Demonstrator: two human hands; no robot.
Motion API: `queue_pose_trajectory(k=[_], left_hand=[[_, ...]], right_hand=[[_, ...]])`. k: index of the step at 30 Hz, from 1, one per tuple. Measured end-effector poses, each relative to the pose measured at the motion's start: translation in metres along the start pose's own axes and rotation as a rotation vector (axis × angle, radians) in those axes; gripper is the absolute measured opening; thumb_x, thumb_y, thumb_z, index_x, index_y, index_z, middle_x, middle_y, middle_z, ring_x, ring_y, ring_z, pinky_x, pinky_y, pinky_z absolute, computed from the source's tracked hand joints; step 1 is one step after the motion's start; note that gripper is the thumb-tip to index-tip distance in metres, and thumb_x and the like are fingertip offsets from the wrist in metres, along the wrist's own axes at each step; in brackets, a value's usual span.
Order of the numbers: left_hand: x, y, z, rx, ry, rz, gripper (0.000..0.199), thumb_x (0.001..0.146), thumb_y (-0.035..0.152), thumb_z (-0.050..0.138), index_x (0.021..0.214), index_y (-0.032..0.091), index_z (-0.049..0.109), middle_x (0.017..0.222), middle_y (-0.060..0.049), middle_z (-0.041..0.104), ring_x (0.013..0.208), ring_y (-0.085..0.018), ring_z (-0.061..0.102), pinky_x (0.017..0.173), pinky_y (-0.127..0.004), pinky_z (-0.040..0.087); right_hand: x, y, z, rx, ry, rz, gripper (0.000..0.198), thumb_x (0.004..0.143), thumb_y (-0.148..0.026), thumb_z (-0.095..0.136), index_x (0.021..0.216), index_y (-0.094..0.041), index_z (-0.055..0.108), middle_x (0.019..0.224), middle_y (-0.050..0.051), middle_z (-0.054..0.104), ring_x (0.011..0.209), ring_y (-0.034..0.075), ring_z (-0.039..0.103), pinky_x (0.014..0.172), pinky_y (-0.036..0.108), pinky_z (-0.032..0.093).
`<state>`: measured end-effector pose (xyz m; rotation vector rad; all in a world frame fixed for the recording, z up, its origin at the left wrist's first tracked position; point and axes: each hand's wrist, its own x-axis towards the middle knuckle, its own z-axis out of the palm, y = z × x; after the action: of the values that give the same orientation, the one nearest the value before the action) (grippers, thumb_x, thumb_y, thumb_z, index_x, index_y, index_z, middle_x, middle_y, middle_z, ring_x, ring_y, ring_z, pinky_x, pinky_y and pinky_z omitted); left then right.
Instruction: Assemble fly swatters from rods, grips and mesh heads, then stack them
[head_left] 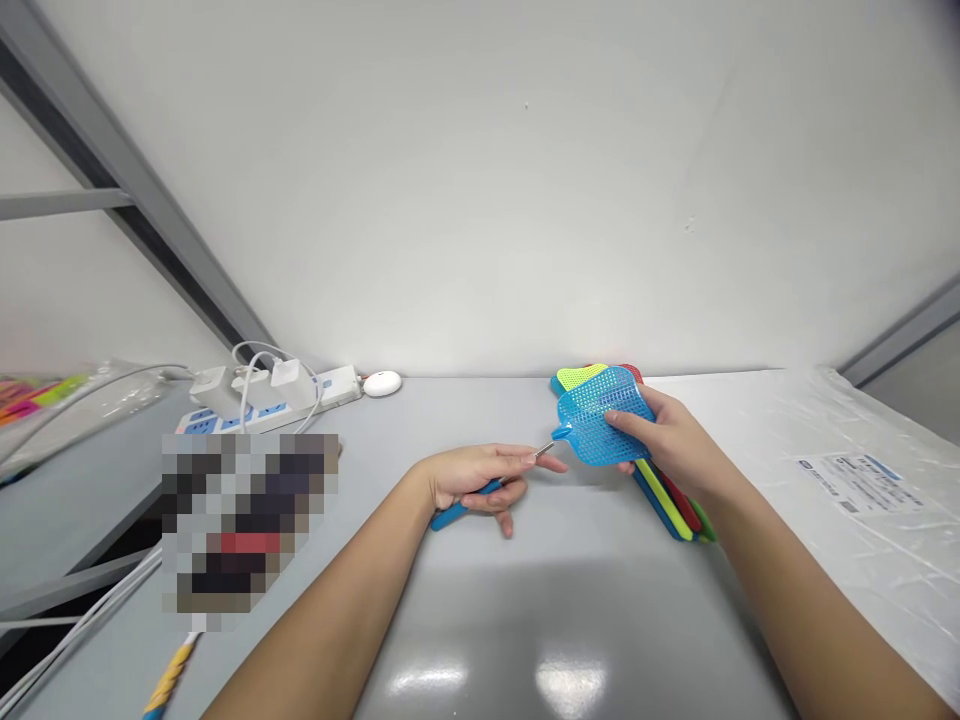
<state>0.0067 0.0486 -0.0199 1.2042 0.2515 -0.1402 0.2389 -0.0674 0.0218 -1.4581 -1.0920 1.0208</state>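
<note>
A blue fly swatter (606, 418) is held above the grey table between both hands. My right hand (664, 435) grips the edge of its perforated head, thumb on top. The metal shaft and blue handle run down to the left into my left hand (480, 478), which is closed around them with some fingers stretched out. Behind and beneath the head lies a pile of more fly swatters (670, 500) in blue, yellow-green, red and green, partly hidden by the blue head and my right hand.
At the left stand a power strip (341, 385) with white plugs and cables, and a small white rounded device (382, 383). A pixelated object (251, 530) lies nearer on the grey table (480, 610). White plastic-wrapped packaging (862, 490) covers the right side. A wall rises behind.
</note>
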Motion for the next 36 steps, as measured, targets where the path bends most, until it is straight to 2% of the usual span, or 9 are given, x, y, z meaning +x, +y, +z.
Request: queue_pose_trajectory(k=[8,15,20,27,36], left_hand=[[0.0025,0.0026,-0.0009,0.039,0.004,-0.074,0.043,0.095,0.043,0.045,0.134,0.025,0.051,0.048,0.012,0.037,0.031,-0.002,0.018,0.062,-0.033,0.056],[0.0027,0.0027,0.0007,0.038,0.001,-0.057,0.042,0.096,0.039,0.044,0.135,0.025,0.050,0.047,0.012,0.037,0.030,-0.002,0.017,0.063,-0.034,0.056],[0.0031,0.0020,0.0006,0.035,0.003,-0.069,0.041,0.096,0.039,0.045,0.133,0.024,0.052,0.050,0.012,0.040,0.031,-0.001,0.019,0.063,-0.034,0.056],[0.0028,0.0005,0.0002,0.060,-0.032,-0.045,0.043,0.095,0.042,0.045,0.134,0.023,0.051,0.043,0.012,0.032,0.033,-0.005,0.019,0.066,-0.037,0.057],[0.0019,0.0024,0.0040,0.098,-0.022,-0.052,0.043,0.094,0.044,0.047,0.132,0.024,0.053,0.045,0.012,0.033,0.034,-0.005,0.020,0.065,-0.037,0.056]], right_hand=[[-0.0016,-0.0023,-0.0074,-0.023,-0.073,0.024,0.036,0.080,-0.039,0.063,0.109,-0.019,0.061,0.077,0.003,0.066,0.055,0.015,0.059,0.045,0.026,0.048],[-0.0005,-0.0007,-0.0068,-0.028,-0.065,0.033,0.035,0.080,-0.037,0.063,0.110,-0.019,0.062,0.081,0.003,0.067,0.056,0.015,0.059,0.043,0.027,0.048],[-0.0007,-0.0009,-0.0073,-0.057,-0.062,0.053,0.036,0.080,-0.039,0.063,0.109,-0.019,0.062,0.077,0.003,0.067,0.054,0.015,0.059,0.044,0.026,0.048],[-0.0019,-0.0028,-0.0090,-0.088,-0.095,0.053,0.032,0.080,-0.039,0.062,0.106,-0.021,0.062,0.079,0.003,0.067,0.059,0.017,0.060,0.044,0.027,0.049],[-0.0035,-0.0027,-0.0080,-0.071,-0.111,0.052,0.032,0.081,-0.041,0.062,0.105,-0.020,0.062,0.078,0.003,0.067,0.057,0.015,0.058,0.044,0.027,0.047]])
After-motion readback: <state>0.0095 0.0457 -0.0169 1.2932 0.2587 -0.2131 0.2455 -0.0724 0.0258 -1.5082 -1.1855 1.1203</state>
